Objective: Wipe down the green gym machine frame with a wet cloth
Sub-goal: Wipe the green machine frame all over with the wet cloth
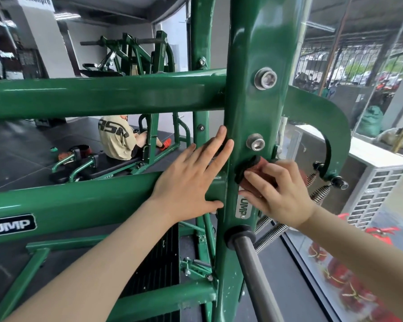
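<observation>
Obs: green frame's upright post (251, 112) runs top to bottom through the middle of the head view. Two horizontal tubes meet it from the left — an upper tube (102, 96) and a lower tube (79, 201) carrying a "PUMP" badge (9, 225).

Right hand (279, 191): fingers curled over a bunched cloth (251, 168), reddish with a dark edge, pressing it against the front face of the post just below the lower of two bolts (255, 141). I read the grip as a wad held tight so the pressure lands on a small patch — suited to working around the bolt heads and the small label plate (242, 206) right under the cloth. Whether the cloth is wet I cannot tell.

Left hand (193, 173): fingers straight and spread, holding nothing, palm flat where the lower tube meets the post, fingertips touching the post's left edge. My judgement: it braces the body, not the machine, so the wiping arm can push.

A bare grey bar (254, 275) sticks out toward the camera low on the post; coil springs (272, 231) sit just to its right. Both look like snag points for the cloth on a downward stroke.

Background: a person in a beige shirt (116, 140) sits at another green machine, well apart.
</observation>
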Demonstrator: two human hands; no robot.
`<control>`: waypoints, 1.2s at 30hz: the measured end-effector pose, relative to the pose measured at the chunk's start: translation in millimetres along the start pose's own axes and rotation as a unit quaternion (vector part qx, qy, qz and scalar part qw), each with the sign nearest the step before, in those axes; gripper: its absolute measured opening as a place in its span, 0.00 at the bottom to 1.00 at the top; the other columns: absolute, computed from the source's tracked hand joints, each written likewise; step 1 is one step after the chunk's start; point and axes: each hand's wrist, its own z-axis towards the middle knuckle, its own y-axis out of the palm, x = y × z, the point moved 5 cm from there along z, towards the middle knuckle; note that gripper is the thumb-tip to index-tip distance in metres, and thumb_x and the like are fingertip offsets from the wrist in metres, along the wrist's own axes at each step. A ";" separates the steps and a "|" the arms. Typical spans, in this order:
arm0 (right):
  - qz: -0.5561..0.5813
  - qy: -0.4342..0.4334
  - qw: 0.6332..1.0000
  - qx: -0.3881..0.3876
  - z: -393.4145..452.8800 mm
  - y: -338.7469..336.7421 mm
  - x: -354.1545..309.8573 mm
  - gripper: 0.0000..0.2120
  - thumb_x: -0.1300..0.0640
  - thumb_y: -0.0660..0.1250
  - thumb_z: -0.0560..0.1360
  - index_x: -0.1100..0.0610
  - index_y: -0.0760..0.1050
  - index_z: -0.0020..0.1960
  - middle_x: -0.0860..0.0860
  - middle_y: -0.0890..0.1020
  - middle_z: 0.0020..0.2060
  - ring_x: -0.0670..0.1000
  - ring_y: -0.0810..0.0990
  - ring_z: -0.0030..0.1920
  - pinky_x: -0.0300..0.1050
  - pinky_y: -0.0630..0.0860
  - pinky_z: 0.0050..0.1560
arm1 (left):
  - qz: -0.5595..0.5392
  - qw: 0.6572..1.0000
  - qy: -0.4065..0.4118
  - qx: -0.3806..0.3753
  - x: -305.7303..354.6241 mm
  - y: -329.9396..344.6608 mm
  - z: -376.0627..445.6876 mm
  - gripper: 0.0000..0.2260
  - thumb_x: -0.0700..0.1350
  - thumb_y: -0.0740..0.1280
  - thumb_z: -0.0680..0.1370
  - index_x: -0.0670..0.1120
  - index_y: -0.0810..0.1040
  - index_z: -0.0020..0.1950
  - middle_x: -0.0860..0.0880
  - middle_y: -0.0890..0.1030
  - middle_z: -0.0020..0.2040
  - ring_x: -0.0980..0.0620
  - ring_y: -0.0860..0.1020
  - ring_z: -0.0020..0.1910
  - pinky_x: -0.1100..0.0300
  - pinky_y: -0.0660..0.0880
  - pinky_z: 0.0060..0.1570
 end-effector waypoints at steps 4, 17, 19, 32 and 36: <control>0.016 -0.040 0.998 -0.047 -1.2 -10.6 6.7 0.24 0.50 0.71 0.81 0.58 0.72 0.73 0.58 0.72 0.58 0.61 0.74 0.54 0.57 0.78 0.54 | 0.005 1.000 -0.002 0.004 -0.1 -1.6 0.2 0.62 0.75 0.69 0.70 0.43 0.36 0.84 0.40 0.34 0.83 0.40 0.64 0.79 0.45 0.63 0.78; 0.071 -0.082 0.990 -0.093 3.3 -12.9 19.8 0.25 0.70 0.64 0.80 0.61 0.69 0.77 0.60 0.70 0.74 0.63 0.69 0.76 0.65 0.72 0.71 | -0.006 1.000 0.000 -0.003 0.3 -0.2 -0.4 0.61 0.73 0.69 0.70 0.44 0.36 0.84 0.41 0.34 0.84 0.41 0.61 0.81 0.45 0.62 0.78; 0.083 -0.057 0.991 -0.094 -5.7 -7.7 8.2 0.22 0.68 0.61 0.83 0.61 0.70 0.76 0.60 0.71 0.74 0.64 0.70 0.75 0.66 0.73 0.70 | -0.008 1.000 -0.002 -0.003 0.0 -0.7 -0.4 0.60 0.73 0.70 0.70 0.44 0.37 0.84 0.41 0.34 0.84 0.42 0.61 0.81 0.45 0.63 0.78; 0.059 -0.076 0.983 -0.154 -14.8 -0.9 -30.2 0.23 0.63 0.62 0.83 0.57 0.70 0.78 0.56 0.71 0.73 0.60 0.73 0.70 0.57 0.74 0.65 | 0.012 1.000 0.014 -0.003 1.9 1.9 -0.7 0.60 0.73 0.68 0.72 0.42 0.35 0.83 0.39 0.34 0.83 0.40 0.62 0.80 0.44 0.63 0.77; 0.023 -0.003 0.995 -0.096 8.8 -11.7 -7.9 0.20 0.63 0.56 0.86 0.57 0.68 0.78 0.57 0.71 0.72 0.61 0.73 0.68 0.58 0.73 0.62 | 0.027 0.999 0.014 -0.010 2.3 3.0 -1.5 0.59 0.73 0.67 0.72 0.42 0.33 0.82 0.38 0.32 0.82 0.40 0.57 0.82 0.43 0.61 0.79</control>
